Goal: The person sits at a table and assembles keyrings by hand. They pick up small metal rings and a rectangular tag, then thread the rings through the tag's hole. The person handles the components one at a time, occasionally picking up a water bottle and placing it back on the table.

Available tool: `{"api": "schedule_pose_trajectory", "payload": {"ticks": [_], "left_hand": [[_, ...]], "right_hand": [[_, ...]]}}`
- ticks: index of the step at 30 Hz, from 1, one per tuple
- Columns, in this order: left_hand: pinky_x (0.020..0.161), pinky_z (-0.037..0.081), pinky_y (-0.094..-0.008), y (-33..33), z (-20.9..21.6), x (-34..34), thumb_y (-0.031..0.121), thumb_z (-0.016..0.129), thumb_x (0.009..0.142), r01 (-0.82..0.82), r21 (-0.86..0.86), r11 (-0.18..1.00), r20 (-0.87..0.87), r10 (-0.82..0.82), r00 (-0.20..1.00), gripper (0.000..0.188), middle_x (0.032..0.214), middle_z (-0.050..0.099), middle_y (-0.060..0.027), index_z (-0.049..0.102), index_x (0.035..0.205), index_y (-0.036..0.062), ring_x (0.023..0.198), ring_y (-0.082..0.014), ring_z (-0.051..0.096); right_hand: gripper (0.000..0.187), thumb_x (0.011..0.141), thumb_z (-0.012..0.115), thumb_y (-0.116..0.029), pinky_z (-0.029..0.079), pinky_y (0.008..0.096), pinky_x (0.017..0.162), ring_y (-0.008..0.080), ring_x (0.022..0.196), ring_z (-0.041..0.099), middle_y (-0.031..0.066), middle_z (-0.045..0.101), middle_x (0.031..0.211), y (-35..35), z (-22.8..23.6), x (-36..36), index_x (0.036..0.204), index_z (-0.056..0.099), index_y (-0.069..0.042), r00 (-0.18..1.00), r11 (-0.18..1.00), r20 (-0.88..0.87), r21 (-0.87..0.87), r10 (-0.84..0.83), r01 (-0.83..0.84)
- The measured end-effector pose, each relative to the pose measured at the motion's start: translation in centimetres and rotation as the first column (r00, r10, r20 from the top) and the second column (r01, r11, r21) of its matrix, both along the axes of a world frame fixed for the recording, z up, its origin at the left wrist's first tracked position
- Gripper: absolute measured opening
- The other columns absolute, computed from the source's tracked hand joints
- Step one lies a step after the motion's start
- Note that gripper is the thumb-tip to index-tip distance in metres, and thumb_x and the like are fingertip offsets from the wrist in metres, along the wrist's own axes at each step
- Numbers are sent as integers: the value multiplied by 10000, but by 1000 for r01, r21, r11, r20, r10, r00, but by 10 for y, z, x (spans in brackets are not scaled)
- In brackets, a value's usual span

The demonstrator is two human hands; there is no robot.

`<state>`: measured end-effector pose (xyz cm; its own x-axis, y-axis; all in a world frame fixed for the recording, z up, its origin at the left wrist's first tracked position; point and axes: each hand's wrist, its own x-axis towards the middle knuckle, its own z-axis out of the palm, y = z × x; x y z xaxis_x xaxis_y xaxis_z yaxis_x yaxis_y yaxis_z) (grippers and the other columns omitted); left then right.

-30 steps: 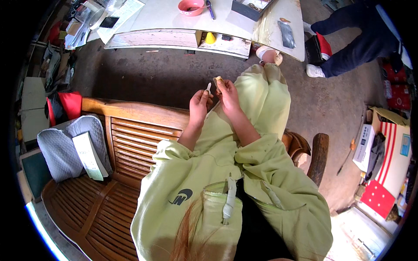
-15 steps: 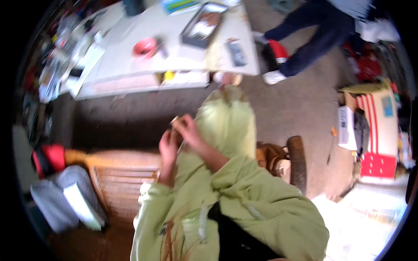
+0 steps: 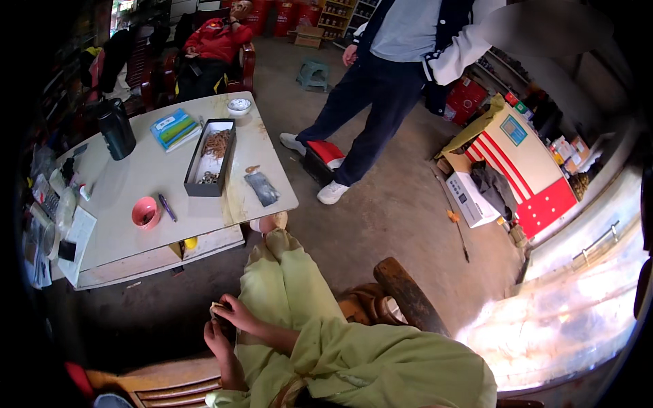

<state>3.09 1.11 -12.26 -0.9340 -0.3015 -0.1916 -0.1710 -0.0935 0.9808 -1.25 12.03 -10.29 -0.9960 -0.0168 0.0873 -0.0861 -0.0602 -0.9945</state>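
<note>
Down beside the pale green trousers [image 3: 306,285], got two bare hands held close together. Right hand [image 3: 241,315] on top, with thumb and fingertips pinched on a small pale piece [image 3: 217,306], one end out past the fingers, way too tiny to name. Left hand [image 3: 219,342] just below, with a raised thumb and curled fingers; honestly can't tell about any grip on something there. Near the left wrist, part of a slatted wooden bench [image 3: 163,384]; across the legs, a chunky brown armrest [image 3: 410,296]. Further out, a whitish table [image 3: 109,211] with a pink bowl [image 3: 146,204] near the close edge and a dark purplish pen [image 3: 167,208] just beside. Behind those, a shallow dark grey box [image 3: 204,190] full of small brownish and shiny stuff, plus a flat grey packet [image 3: 262,189] to the right. Toward the far end, a black flask [image 3: 115,129], a blue and green book [image 3: 174,128] and a small white bowl [image 3: 239,105]. Beyond, a standing person [image 3: 360,88] in dark trousers, then a teal stool [image 3: 313,73] and a seated person [image 3: 218,44] in red.
</note>
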Motion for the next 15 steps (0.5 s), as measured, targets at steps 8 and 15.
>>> {"api": "schedule_pose_trajectory", "payload": {"ticks": [8, 15], "left_hand": [[464, 320, -226, 6, 30, 8, 160, 496, 896, 89, -69, 994, -42, -92, 995, 223, 589, 430, 29, 476, 708, 42, 540, -54, 381], [500, 364, -229, 3, 39, 12, 127, 495, 890, 87, -87, 992, -80, -94, 992, 156, 647, 494, 2, 525, 783, 18, 586, -62, 426]], "right_hand": [[257, 822, 650, -218, 424, 282, 581, 120, 646, 497, 52, 529, 693, -2, 6, 3, 802, 470, -35, 999, 994, 15, 101, -40, 38], [269, 801, 675, -213, 428, 282, 569, 103, 646, 488, 45, 518, 679, -6, 10, 7, 803, 477, -31, 999, 993, 35, 119, 25, -29]]}}
